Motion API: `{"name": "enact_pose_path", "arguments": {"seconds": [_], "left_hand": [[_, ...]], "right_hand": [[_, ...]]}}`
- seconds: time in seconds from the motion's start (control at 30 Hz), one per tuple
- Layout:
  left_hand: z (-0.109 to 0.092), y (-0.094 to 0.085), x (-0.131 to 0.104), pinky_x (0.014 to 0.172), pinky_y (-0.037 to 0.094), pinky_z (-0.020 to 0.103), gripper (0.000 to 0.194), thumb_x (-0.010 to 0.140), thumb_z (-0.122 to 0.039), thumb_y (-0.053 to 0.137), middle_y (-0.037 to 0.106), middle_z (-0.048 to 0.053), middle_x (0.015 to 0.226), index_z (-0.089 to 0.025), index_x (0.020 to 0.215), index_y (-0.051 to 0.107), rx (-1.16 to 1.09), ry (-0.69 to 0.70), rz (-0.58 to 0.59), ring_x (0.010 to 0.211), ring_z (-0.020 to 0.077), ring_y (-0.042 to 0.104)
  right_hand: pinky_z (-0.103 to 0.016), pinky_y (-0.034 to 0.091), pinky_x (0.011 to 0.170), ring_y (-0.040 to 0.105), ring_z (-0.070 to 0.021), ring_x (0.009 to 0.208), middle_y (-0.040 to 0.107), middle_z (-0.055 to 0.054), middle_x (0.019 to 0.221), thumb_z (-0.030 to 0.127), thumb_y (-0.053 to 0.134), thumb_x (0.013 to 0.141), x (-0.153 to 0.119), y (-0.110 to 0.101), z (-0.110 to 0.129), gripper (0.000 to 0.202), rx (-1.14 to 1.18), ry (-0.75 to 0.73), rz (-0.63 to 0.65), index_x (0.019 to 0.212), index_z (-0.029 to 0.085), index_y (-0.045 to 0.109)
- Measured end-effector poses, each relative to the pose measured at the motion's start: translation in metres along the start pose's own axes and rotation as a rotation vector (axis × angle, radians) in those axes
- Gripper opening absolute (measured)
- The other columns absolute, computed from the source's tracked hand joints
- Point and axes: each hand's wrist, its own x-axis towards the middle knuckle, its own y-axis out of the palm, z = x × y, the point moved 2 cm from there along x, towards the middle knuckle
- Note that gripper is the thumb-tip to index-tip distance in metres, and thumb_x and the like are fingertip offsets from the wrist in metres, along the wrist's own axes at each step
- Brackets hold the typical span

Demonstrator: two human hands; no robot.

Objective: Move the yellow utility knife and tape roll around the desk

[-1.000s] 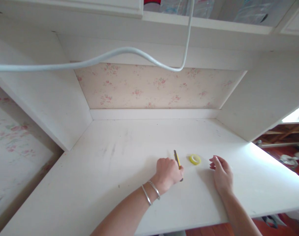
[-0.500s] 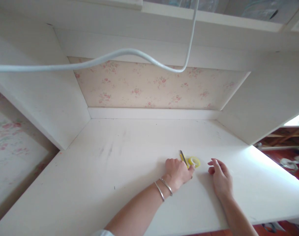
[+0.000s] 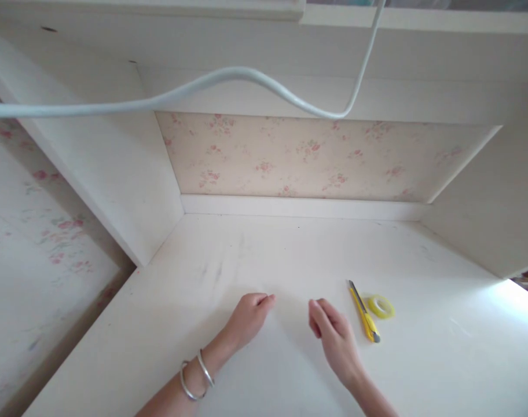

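The yellow utility knife (image 3: pixel 363 311) lies flat on the white desk (image 3: pixel 264 359), with the yellow tape roll (image 3: pixel 381 306) just beside it on the far side from the hands. The right hand (image 3: pixel 333 336) rests near the knife without touching it, fingers loosely curled and empty. The left hand (image 3: pixel 247 318), with bangles (image 3: pixel 194 375) on its wrist, lies farther off, also loosely curled and holding nothing.

Desk (image 3: pixel 255 255) open ahead — cutter (image 3: pixel 363 313), tape roll (image 3: pixel 381 306) rightward; cable (image 3: pixel 229 78) overhead.
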Motion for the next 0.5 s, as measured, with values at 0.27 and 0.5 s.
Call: {"name": "enact_pose_path", "arguments": {"seconds": [0.27,0.5], "left_hand": [[-0.004,-0.012,0.005,0.055,0.036,0.023,0.039,0.083,-0.033,0.031,0.046,-0.003,0.047,-0.017,0.053,0.049,-0.353,-0.074,0.113,0.053,0.0114,0.046],[-0.004,-0.011,0.009,0.066,0.041,0.026,0.041,0.083,-0.037,0.037,0.059,0.002,0.055,-0.015,0.053,0.055,-0.449,0.015,0.183,0.061,0.0158,0.056]], "right_hand": [[-0.025,0.026,0.049,0.031,-0.0095,0.047,0.035,0.005,0.047,0.063,0.035,0.087,0.036,0.090,0.005,0.054,0.151,0.130,0.294,0.053,0.021,0.036],[-0.025,0.027,0.052,0.033,-0.0104,0.049,0.037,0.004,0.048,0.060,0.034,0.089,0.034,0.083,-0.004,0.054,0.155,0.127,0.327,0.054,0.020,0.039]]}}
